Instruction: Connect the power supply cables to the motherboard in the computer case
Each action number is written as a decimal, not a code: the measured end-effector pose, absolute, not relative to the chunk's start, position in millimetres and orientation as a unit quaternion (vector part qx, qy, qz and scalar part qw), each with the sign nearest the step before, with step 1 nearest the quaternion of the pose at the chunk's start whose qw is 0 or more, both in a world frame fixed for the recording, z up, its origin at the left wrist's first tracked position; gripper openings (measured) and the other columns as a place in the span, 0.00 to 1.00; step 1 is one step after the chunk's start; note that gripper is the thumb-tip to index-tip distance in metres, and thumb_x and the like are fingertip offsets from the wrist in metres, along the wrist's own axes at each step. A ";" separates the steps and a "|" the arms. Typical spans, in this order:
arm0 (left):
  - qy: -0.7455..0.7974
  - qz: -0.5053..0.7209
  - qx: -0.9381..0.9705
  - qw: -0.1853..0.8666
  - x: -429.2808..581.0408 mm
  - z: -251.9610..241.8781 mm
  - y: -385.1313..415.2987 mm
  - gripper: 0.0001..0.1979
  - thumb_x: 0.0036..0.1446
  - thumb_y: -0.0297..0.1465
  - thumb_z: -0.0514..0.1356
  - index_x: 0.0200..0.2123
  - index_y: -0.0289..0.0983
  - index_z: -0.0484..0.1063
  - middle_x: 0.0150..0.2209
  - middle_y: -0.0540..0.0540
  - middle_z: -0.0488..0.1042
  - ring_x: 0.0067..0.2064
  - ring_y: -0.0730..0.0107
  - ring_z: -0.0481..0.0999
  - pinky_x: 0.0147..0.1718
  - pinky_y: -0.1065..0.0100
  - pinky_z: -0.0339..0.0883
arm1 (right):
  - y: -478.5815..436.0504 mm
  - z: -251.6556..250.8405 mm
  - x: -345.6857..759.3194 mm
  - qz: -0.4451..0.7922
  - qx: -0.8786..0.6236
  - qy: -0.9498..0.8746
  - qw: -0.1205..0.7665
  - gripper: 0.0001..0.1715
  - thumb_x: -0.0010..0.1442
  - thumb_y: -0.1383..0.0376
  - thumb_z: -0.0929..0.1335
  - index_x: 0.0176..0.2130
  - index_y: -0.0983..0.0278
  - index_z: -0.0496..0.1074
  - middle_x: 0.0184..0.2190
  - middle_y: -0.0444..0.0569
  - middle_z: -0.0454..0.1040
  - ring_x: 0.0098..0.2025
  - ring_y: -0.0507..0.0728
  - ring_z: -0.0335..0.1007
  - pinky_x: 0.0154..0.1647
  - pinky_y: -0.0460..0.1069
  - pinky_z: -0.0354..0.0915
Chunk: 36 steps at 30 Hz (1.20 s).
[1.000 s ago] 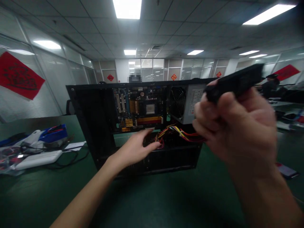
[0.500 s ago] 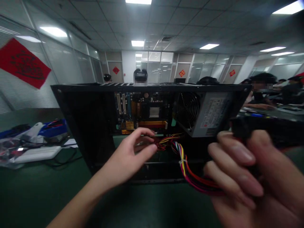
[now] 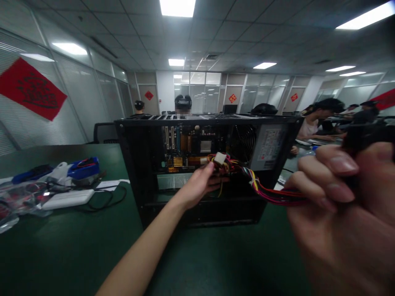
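A black computer case [image 3: 131, 164] stands on the table with its side off, facing me. Inside are the motherboard [image 3: 212, 132] and a grey power supply [image 3: 269, 144] at the right. My left hand [image 3: 199, 181] reaches into the case, fingers closed round a bunch of coloured power cables; a white plug [image 3: 220, 158] sticks up beside the thumb. Close to the camera on the right, my right hand [image 3: 336, 197] is closed on a tied cable bundle [image 3: 277, 196] that runs from the power supply. A dark part, too blurred to name, shows at its fingertips.
Left on the green table [image 3: 191, 263] lie a white power strip [image 3: 69, 199], clear plastic bags [image 3: 27, 193], a blue tray [image 3: 83, 166] and a black cord [image 3: 112, 197]. Other people sit behind the case and at the right, including one person [image 3: 317, 119] at a table.
My left hand has moved right and closed on the cables, lifting a white plug into view. My right hand has drawn further right with the bundle. The case appears smaller in view.
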<state>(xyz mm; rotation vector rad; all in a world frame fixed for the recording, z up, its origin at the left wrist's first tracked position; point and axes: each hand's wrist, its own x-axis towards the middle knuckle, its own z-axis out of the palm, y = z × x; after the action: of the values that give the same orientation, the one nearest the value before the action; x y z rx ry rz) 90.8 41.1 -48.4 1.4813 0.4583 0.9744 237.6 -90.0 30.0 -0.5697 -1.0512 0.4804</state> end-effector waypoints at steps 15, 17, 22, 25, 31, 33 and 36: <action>0.189 0.163 0.865 0.436 36.6 25.7 -7.8 0.12 0.65 0.30 0.55 0.45 0.38 0.77 0.51 0.43 0.77 0.52 0.63 0.76 0.56 0.64 0.66 | -45.9 1.5 262.2 0.297 -0.293 -0.651 0.634 0.15 0.61 0.55 0.74 0.34 0.64 0.72 0.22 0.43 0.73 0.16 0.48 0.63 0.15 0.43 0.60; 0.225 0.038 0.929 0.292 25.6 31.1 -12.2 0.11 0.66 0.31 0.56 0.42 0.39 0.78 0.44 0.46 0.79 0.47 0.66 0.77 0.50 0.68 0.67 | -46.8 4.0 264.3 0.300 -0.310 -0.661 0.613 0.15 0.60 0.56 0.74 0.34 0.64 0.73 0.22 0.44 0.73 0.16 0.47 0.63 0.14 0.42 0.59; 0.165 -0.044 0.940 0.295 19.3 41.3 -21.6 0.15 0.66 0.27 0.54 0.50 0.40 0.77 0.45 0.48 0.81 0.45 0.67 0.80 0.44 0.72 0.69 | -45.5 3.6 263.1 0.297 -0.330 -0.657 0.609 0.15 0.61 0.56 0.74 0.31 0.64 0.73 0.17 0.40 0.67 0.15 0.46 0.59 0.13 0.41 0.55; 0.046 0.064 0.935 0.344 30.9 41.0 -24.4 0.22 0.63 0.21 0.53 0.57 0.40 0.74 0.62 0.45 0.71 0.60 0.63 0.73 0.58 0.68 0.65 | -46.9 1.7 259.7 0.279 -0.309 -0.627 0.658 0.14 0.60 0.57 0.75 0.33 0.64 0.74 0.21 0.42 0.72 0.16 0.46 0.60 0.13 0.41 0.56; 0.084 0.111 0.968 0.209 58.2 15.3 -19.4 0.20 0.57 0.17 0.57 0.50 0.39 0.75 0.58 0.45 0.73 0.58 0.66 0.73 0.58 0.68 0.66 | -52.9 10.1 256.1 0.232 -0.242 -0.542 0.771 0.10 0.61 0.60 0.74 0.36 0.63 0.73 0.25 0.43 0.73 0.17 0.45 0.58 0.14 0.41 0.55; 0.111 0.096 0.981 0.126 60.7 -2.5 -12.2 0.17 0.59 0.16 0.55 0.46 0.38 0.75 0.50 0.46 0.76 0.50 0.69 0.76 0.50 0.70 0.70 | -54.5 15.6 259.2 0.218 -0.228 -0.526 0.790 0.10 0.60 0.61 0.75 0.37 0.63 0.73 0.26 0.43 0.73 0.18 0.45 0.58 0.15 0.42 0.55; 0.064 0.146 0.983 -0.088 61.7 -33.8 -2.0 0.12 0.62 0.19 0.55 0.42 0.37 0.74 0.47 0.45 0.76 0.46 0.67 0.75 0.43 0.66 0.69 | -56.5 22.0 265.8 0.202 -0.225 -0.520 0.799 0.11 0.59 0.61 0.75 0.36 0.63 0.72 0.26 0.43 0.73 0.18 0.45 0.58 0.15 0.42 0.56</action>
<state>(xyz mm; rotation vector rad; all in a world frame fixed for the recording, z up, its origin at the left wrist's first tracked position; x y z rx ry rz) 61.7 -2.0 -33.8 3.2748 0.2143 0.4870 265.8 -56.5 22.0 -0.4834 -1.1154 0.4336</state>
